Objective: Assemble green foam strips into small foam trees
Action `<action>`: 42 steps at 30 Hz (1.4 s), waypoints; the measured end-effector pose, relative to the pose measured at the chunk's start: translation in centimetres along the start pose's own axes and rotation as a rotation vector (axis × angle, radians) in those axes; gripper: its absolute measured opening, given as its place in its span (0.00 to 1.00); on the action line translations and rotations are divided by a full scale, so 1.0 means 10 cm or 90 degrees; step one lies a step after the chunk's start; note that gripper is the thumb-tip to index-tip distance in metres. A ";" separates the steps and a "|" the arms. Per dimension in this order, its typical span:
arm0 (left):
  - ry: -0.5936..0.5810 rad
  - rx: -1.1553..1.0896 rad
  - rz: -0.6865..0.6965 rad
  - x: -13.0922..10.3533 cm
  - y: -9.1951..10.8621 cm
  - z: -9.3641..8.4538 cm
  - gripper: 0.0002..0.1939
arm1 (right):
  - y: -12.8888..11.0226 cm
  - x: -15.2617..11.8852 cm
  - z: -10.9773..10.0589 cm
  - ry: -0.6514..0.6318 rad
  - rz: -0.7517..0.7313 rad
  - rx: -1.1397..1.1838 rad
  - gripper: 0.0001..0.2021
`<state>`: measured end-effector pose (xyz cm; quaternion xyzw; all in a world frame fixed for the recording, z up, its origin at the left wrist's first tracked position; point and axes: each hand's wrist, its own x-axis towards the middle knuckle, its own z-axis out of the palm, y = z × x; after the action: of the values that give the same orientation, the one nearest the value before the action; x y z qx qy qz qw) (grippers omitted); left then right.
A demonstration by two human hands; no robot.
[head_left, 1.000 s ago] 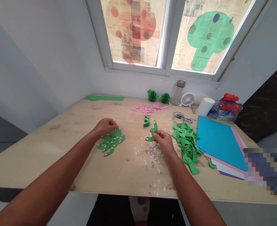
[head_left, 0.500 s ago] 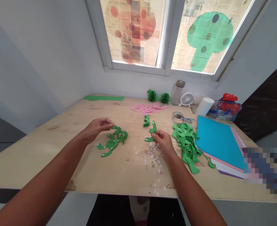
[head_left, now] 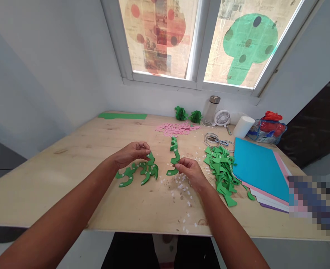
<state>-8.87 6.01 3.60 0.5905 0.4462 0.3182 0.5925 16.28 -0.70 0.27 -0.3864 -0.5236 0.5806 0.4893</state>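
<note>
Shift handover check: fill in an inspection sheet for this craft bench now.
Surface: bare wooden table.
Job's things: chain of green cutouts; second green strip.
Clutter: white paper bits, green scrap pile, pink cutouts, coloured sheets, fan, bottle.
Grippers: left hand pinches the chain; right hand pinches the strip.
Cables: nothing seen.
Surroundings: papered window, white walls.

We now lift our left hand [head_left: 131,153] with the green cutouts [head_left: 142,169] toward the middle, and our right hand [head_left: 191,170] raises its green strip [head_left: 175,158].
</note>
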 end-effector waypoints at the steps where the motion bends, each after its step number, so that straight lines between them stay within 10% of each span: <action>1: -0.012 0.020 -0.002 0.02 0.02 0.04 0.14 | 0.01 0.00 0.00 -0.009 0.004 0.005 0.13; 42: -0.135 -0.001 0.068 0.23 0.08 0.68 0.15 | 0.06 0.02 0.07 0.028 0.074 0.189 0.14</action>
<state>-1.68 5.31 3.34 0.6434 0.3487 0.2852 0.6190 15.44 -0.64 -0.21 -0.3523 -0.3982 0.6704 0.5176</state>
